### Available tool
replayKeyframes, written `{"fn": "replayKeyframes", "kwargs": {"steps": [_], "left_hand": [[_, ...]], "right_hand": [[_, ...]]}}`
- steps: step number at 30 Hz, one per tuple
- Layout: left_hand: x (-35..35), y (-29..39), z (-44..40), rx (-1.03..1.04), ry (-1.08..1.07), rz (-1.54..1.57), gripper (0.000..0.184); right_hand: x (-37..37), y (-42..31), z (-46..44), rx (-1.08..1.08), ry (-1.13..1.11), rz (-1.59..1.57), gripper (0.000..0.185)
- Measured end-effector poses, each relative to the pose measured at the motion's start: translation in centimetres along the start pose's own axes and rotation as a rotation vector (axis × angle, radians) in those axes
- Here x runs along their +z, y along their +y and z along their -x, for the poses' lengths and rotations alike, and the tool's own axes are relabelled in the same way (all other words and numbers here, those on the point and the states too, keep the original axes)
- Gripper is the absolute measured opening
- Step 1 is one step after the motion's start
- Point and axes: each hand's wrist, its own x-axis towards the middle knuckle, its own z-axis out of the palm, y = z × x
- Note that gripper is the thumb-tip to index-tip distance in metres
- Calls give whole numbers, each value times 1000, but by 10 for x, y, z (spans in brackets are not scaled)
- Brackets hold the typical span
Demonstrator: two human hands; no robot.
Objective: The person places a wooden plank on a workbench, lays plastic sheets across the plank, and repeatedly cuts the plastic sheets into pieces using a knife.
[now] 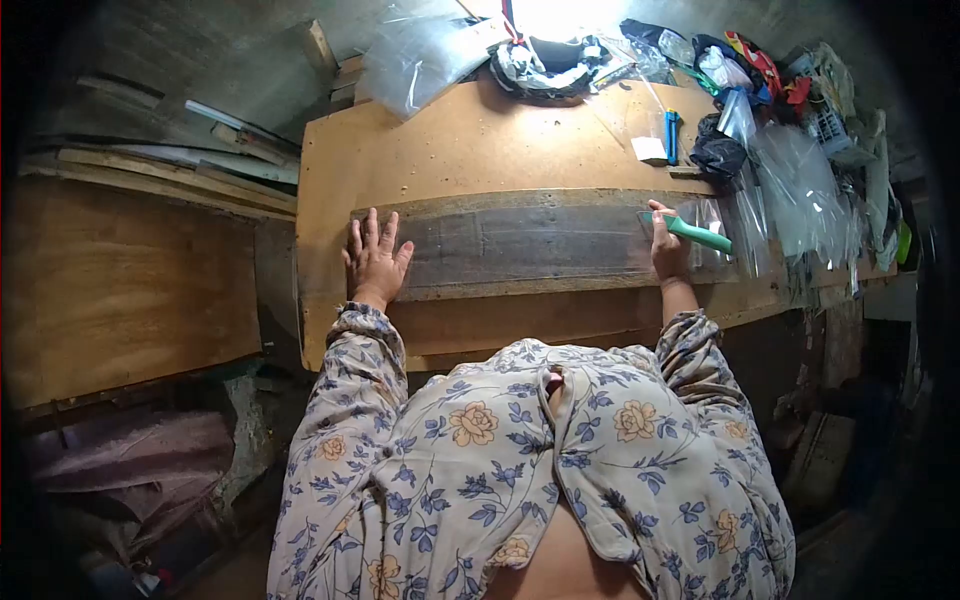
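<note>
A long dark wooden board [530, 240] lies across the table in front of me, apparently under a clear plastic sheet whose edges are hard to make out. My left hand [376, 262] presses flat on the board's left end, fingers spread. Near the right end, my right hand [670, 248] is closed around a knife with a green handle [703, 234]. The handle points right, and only a little of the blade shows by my fingers. Shiny clear plastic [712, 220] lies just right of that hand.
Beyond the board, a blue box cutter [671, 137] lies beside a white card [649, 149] on the wooden table [440, 140]. Clear plastic bags [800, 185] hang over the right side. A clear bag [415, 65] and a black-rimmed bundle [548, 70] sit at the back.
</note>
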Motion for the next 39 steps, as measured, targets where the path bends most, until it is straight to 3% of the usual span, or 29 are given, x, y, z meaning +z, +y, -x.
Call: {"fn": "replayKeyframes", "kwargs": {"steps": [7,13,17,24,26,28,31,34,37,39], "left_hand": [[-1,3,-1,-13,2,-42,54],[3,0,2,39,54,-130,54],[1,3,1,18,17,-108,53],[5,0,-1,17,15,-104,54],[1,3,1,16,-1,-101,54],[-4,7,3,12,-4,-92,55],[-6,9,9,113,13,-117,51],[-3,9,15,325,-28,118,35],[-21,-38,17,184,84,112,31],[-27,-115,18,43,92,-17,27]], "right_hand": [[-41,10,-2,125,144,17,17],[-54,39,-1,132,58,-280,11],[-59,29,-1,241,45,-305,12],[-59,23,0,227,8,-274,13],[-56,21,2,58,-17,-164,14],[-58,22,5,107,-9,-188,14],[-65,27,-6,144,162,-207,18],[-65,44,-20,168,215,-180,18],[-56,55,-26,110,182,-130,19],[-48,47,-23,107,148,-80,18]]}}
